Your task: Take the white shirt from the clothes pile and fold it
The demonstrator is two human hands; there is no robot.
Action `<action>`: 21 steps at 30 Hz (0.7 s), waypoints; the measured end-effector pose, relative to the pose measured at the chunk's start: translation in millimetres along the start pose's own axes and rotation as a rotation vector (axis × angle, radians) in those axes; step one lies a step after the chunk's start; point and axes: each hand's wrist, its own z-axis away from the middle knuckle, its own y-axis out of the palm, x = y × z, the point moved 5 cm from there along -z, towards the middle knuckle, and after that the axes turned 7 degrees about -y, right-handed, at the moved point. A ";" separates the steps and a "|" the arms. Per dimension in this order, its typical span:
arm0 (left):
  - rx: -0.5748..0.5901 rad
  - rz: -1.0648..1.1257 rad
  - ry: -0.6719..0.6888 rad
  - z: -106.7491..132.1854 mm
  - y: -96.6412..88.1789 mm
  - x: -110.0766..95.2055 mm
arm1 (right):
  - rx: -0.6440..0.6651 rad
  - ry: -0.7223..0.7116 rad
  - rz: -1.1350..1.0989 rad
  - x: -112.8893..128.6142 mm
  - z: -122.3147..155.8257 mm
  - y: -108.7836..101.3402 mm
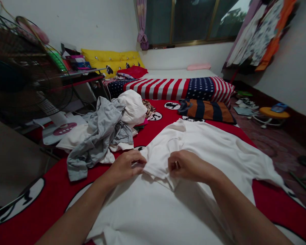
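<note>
A white T-shirt [214, 146] lies spread out on a red bed sheet [53, 190] with black-and-white cartoon prints. My left hand [126, 166] pinches the edge of the shirt's left sleeve, fingers closed on the fabric. My right hand [187, 165] grips the same sleeve a little to the right, fingers curled on the cloth, a ring on one finger. Both forearms reach in from the bottom of the view.
A heap of grey and white clothes [107, 131] sits to the left. A folded striped garment [206, 110] and a stars-and-stripes blanket [173, 87] lie further back. A standing fan [20, 71] is at the left, hanging clothes [260, 30] at the right.
</note>
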 end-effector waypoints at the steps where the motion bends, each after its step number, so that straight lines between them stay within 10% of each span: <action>1: -0.007 -0.036 0.002 -0.5 -0.5 0.2 | -0.079 0.011 -0.085 -3.1 -0.1 -7.1; 9: -0.105 0.050 -0.059 1.3 -18.9 -1.7 | -0.839 0.187 -0.845 -40.4 11.7 -50.4; 21: -0.037 0.110 -0.053 4.1 -4.7 -5.2 | -1.017 0.177 -0.873 -48.7 20.0 -58.1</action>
